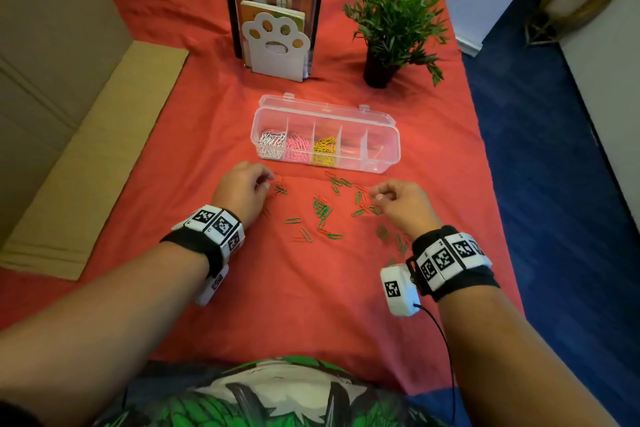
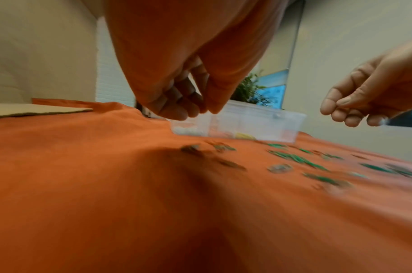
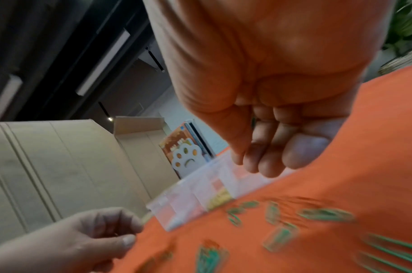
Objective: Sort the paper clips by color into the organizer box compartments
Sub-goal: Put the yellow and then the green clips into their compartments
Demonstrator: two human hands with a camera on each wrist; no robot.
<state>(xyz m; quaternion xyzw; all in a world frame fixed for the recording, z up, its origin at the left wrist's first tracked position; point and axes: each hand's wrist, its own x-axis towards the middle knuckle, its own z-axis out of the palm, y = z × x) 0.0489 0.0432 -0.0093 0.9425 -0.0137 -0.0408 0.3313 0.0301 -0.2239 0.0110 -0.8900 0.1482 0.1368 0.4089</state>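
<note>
Head view: we curl both hands, left (image 1: 244, 189) and right (image 1: 403, 201), over green paper clips (image 1: 322, 208) between them; whether either holds a clip, we cannot tell; organizer box (image 1: 388, 149) beyond.

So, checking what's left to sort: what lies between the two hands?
In the head view, loose green clips lie scattered on the red cloth between the left hand and the right hand.

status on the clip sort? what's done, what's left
Done: white clips, pink clips and yellow clips each fill one compartment of the organizer box. In hand: left hand and right hand are curled over the pile; what they hold is unclear. Left: green clips and a few red ones on the cloth; two right compartments look nearly empty.
</note>
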